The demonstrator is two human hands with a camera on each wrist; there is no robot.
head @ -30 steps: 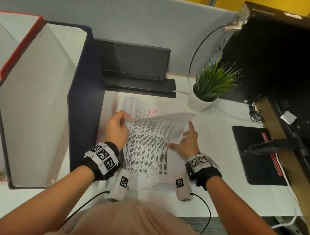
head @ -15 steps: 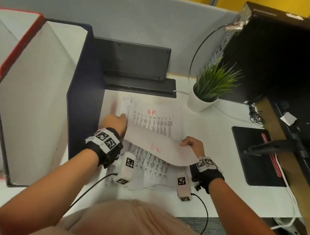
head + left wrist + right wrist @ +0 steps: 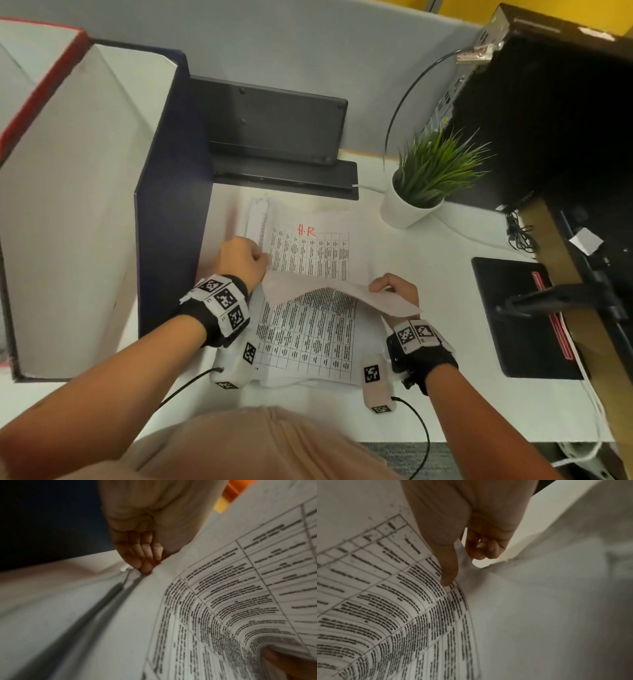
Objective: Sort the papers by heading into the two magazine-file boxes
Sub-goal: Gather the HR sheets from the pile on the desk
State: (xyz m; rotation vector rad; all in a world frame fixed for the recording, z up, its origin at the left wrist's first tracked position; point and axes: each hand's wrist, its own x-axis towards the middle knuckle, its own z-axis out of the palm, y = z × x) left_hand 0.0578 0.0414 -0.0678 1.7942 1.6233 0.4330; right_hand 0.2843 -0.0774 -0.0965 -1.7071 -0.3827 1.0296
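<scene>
A stack of printed table papers (image 3: 308,339) lies on the white desk (image 3: 445,394). The page showing at its far end carries a red "H.R" heading (image 3: 306,230). One sheet (image 3: 329,291) is bent over toward me, blank back up. My left hand (image 3: 245,262) pinches its left edge with curled fingers (image 3: 145,566). My right hand (image 3: 394,287) pinches its right edge between thumb (image 3: 448,574) and fingers. Two magazine-file boxes stand at the left: a navy one (image 3: 168,219) next to the papers and a red-edged one (image 3: 44,82) beyond it.
A potted green plant (image 3: 428,174) stands right of the papers. Behind them leans a black flat device (image 3: 274,126). A black pad (image 3: 513,318) and a dark computer case (image 3: 555,102) with cables fill the right side.
The top sheet has been peeled back toward me, uncovering the "H.R" page beneath. My right hand went from lying flat on the papers to pinching the sheet's edge and drew nearer.
</scene>
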